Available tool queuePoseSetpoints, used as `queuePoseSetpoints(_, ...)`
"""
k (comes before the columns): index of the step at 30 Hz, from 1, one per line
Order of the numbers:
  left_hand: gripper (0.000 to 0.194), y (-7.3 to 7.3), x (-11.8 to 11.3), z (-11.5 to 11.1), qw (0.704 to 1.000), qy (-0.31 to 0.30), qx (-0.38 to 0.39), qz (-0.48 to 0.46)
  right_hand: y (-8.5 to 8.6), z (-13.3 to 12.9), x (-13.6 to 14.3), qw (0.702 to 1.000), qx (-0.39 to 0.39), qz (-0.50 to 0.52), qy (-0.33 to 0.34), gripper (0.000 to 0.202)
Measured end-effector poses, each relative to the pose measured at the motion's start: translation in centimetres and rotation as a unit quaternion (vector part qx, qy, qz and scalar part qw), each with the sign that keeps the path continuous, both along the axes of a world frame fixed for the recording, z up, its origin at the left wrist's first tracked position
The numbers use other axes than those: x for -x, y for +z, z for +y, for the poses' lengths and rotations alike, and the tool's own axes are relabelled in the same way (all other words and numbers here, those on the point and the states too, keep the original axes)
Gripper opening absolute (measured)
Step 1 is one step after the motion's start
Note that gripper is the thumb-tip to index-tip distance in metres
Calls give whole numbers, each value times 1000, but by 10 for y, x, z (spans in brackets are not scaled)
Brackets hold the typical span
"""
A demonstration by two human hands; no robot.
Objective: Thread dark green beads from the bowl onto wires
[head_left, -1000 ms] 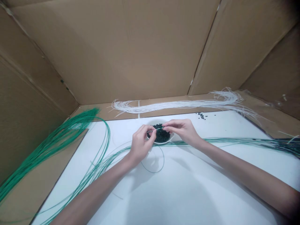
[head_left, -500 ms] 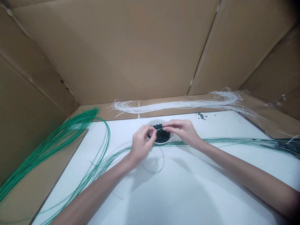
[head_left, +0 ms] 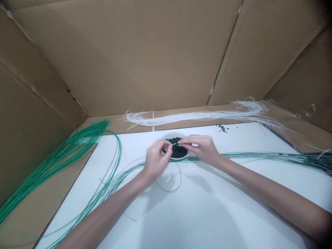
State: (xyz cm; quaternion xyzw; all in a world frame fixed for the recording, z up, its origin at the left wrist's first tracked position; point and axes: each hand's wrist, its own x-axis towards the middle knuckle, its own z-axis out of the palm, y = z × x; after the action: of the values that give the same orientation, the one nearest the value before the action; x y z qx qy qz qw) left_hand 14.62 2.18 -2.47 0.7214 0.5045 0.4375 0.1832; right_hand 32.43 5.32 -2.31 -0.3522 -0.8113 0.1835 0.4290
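Both of my hands meet over a white bowl (head_left: 187,152) filled with small dark bead-like pieces (head_left: 178,150). Between the thumb and fingers of my left hand (head_left: 157,155) is pinched a thin strand (head_left: 174,144), pale in the gap between the hands. A dark bit sticks out on the left side of those fingers. My right hand (head_left: 202,147) is closed in a pinch at the strand's right end, where a small dark green piece shows at the fingertips; its exact shape is too small to tell. Below my left hand hangs a thin green loop (head_left: 181,176).
Green strands (head_left: 259,155) run across the white board (head_left: 207,214) behind the hands and curve toward the front left. A bright green bundle (head_left: 59,155) lies at left, a white strand bundle (head_left: 192,116) at the back. Loose dark pieces (head_left: 223,128) lie back right. Cardboard walls (head_left: 145,55) enclose the area.
My right fingertips have shifted slightly left along the strand, closer to my left fingers. The left hand has hardly moved.
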Motion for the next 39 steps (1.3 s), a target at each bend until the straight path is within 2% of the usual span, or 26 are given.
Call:
queuePoseSetpoints(6,12,-1,0,-1,1000,8,-6,-5,1,-6,4,992,106,54,-50,15)
queuePoseSetpoints(11,11,-2,0,1,1000,15,-23,-2,0,-4,6,966,223,128,9,20)
queuePoseSetpoints(14,10,-2,0,1,999,16,-28,-1,1,-3,6,951,262,162,19,22)
queuePoseSetpoints(27,10,-2,-3,-2,999,0,-32,-3,0,-6,9,943,274,187,6,19)
queuePoseSetpoints(39,8,-2,-3,-2,997,-5,-71,-20,-2,-4,9,940,285,185,19,23)
